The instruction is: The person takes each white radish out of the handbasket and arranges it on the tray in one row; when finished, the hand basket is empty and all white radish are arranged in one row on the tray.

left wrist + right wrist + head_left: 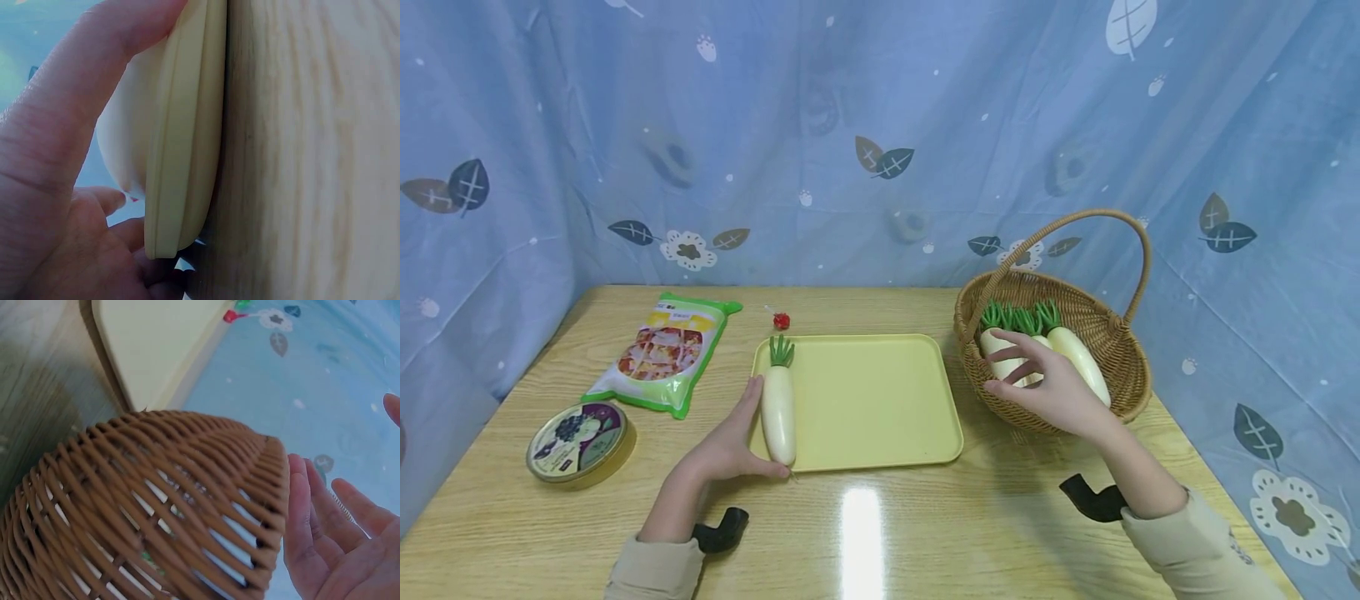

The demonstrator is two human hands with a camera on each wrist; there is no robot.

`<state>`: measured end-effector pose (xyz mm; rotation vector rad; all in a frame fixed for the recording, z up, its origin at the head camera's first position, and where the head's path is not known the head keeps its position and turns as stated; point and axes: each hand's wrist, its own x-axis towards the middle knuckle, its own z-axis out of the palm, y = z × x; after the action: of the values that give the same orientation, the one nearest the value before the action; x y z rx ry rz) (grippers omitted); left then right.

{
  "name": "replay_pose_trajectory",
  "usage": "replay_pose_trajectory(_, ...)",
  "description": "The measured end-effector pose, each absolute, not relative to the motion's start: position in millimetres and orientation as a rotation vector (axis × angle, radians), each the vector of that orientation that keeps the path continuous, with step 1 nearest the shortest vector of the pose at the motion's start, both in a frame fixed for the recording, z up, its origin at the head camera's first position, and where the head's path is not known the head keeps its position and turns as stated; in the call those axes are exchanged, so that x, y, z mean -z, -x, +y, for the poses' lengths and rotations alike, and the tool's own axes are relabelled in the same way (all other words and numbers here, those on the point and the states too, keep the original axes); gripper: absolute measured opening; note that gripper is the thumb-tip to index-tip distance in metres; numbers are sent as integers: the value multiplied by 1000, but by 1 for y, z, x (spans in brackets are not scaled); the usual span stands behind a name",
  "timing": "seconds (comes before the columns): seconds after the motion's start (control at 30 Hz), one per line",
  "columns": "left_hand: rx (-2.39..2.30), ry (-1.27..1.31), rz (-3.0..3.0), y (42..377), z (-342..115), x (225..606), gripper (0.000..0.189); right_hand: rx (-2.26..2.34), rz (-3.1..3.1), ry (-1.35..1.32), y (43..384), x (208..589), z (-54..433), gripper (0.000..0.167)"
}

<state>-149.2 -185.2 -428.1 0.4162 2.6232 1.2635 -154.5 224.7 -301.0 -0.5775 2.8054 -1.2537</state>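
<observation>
A white radish (778,408) with a green top lies along the left side of a pale yellow tray (865,404). My left hand (722,450) is at the tray's near left corner, fingers along the left side and thumb at the radish's lower tip. In the left wrist view, the thumb (56,94) lies over the tray edge (181,144). A wicker basket (1123,367) at the right holds several more white radishes (1081,358). Above its front rim hovers my right hand (1052,383), fingers loosely bent and apart, holding nothing visible.
At the left lie a green-edged food bag (662,354) and a round tin (577,442). Behind the tray is a small red object (781,321). The basket's tall handle (1067,221) arches over its opening. A blue patterned curtain (820,167) borders the wooden table (910,533).
</observation>
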Motion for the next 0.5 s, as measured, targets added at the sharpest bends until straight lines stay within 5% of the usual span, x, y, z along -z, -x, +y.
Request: replay_pose_trajectory(0.5, -1254, -425, 2637, 149, -185, 429, 141, 1177, 2844, 427, 163, 307, 241, 67)
